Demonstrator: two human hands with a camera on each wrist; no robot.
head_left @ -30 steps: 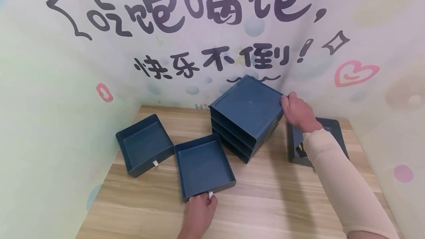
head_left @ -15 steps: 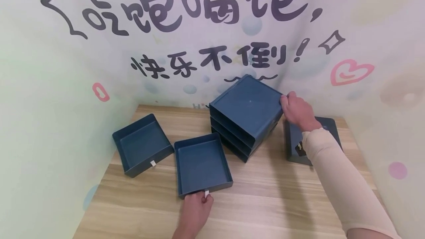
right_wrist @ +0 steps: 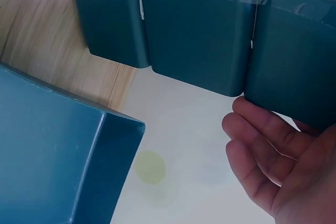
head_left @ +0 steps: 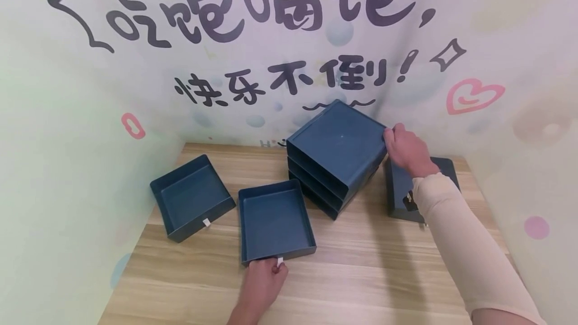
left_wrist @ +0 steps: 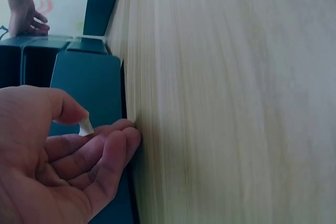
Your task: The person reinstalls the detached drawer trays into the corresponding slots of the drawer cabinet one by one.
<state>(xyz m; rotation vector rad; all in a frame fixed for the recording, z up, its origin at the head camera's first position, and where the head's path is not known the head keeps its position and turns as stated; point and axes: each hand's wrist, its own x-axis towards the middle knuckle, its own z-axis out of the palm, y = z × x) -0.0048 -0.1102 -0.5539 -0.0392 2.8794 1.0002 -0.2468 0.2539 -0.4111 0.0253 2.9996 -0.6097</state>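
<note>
My left hand (head_left: 262,285) pinches the small white pull tab (left_wrist: 85,125) on the front of a dark blue drawer (head_left: 276,222). The drawer lies on the table, its inside bare. Behind it to the right stands a dark blue drawer cabinet (head_left: 338,139), a stack of several open slots turned at an angle. At the cabinet's top rear right corner, my right hand (head_left: 408,150) grips the edge. Its fingers lie against the back of the cabinet in the right wrist view, while the thumb is mostly hidden there.
Another blue drawer (head_left: 194,199) with a white tab lies to the left. A third blue drawer (head_left: 399,189) is at the right, partly hidden by the right forearm. A printed wall sheet (head_left: 226,64) stands behind the wooden table (head_left: 343,285).
The head view has shifted slightly. The drawer at my left hand sits a little farther up, with the hand still on its tab. The right hand keeps its hold on the cabinet corner.
</note>
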